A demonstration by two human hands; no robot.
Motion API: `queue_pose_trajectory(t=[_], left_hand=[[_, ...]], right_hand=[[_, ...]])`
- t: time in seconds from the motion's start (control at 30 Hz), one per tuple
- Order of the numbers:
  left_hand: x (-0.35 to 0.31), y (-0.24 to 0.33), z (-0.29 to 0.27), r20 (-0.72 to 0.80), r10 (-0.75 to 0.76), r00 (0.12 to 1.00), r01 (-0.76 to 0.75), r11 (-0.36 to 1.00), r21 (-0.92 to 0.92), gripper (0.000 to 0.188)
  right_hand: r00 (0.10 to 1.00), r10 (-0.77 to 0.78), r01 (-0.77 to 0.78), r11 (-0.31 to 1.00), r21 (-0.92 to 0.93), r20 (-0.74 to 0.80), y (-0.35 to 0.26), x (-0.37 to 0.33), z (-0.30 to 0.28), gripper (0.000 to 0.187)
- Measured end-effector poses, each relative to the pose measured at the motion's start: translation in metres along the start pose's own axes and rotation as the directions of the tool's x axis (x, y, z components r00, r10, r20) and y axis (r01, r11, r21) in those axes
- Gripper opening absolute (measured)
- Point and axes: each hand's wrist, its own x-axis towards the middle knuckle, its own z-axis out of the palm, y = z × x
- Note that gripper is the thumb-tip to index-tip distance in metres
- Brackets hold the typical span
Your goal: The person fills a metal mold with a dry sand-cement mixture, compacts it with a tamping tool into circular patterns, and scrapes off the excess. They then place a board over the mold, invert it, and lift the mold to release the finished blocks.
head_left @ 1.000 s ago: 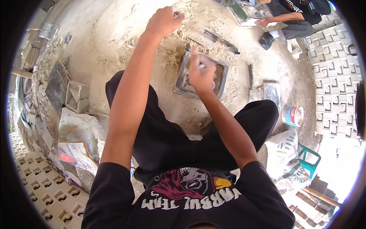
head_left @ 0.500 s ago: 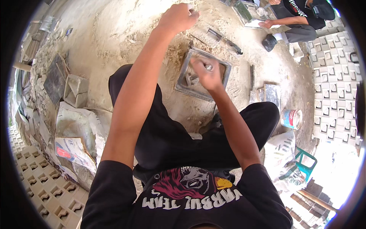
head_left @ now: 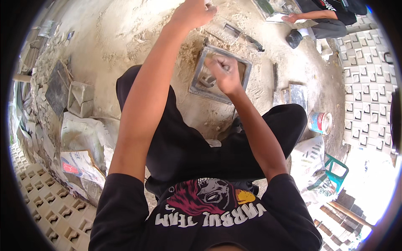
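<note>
A square grey mould frame (head_left: 200, 91) lies on the dusty floor in front of my crossed legs. Above its inside I hold my right hand (head_left: 228, 77) in a fist, its fingertips smeared by motion. A small round, shiny end shows at the curled fingers; the rest of that thing is hidden. Inside the frame, left of this hand, is a pale metal-looking piece (head_left: 206, 80) of unclear shape. My left hand (head_left: 194, 13) is raised beyond the frame at the top edge, fingers curled closed, and whatever they may hold is hidden.
Beyond the frame lie a dark bar (head_left: 253, 42) and loose pale powder. A paint can (head_left: 320, 123), sacks (head_left: 307, 157) and a green plastic stool (head_left: 336, 171) are at right. Rubble and a concrete block (head_left: 81, 98) lie left. A co-worker's hand (head_left: 289, 18) is at upper right.
The whole scene has shifted slightly upward in view. Both my hands stay closed, the right one still over the frame. The co-worker is now partly cut off at the top.
</note>
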Motion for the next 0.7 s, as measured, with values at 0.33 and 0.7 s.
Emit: queue_pose_trajectory(t=[0.33,0.7], left_hand=[[0.003,-0.016,0.006,-0.062,0.065,0.996,-0.063,0.997,0.038,0.041],[0.009,-0.02,0.008,0.016,0.009,1.0,-0.01,0.997,0.083,0.042]], right_hand=[[0.99,0.073,-0.082,0.994,0.071,0.122,-0.005,-0.002,-0.006,0.036],[0.989,-0.058,0.074,0.991,-0.11,0.136,0.008,-0.019,-0.004,0.043]])
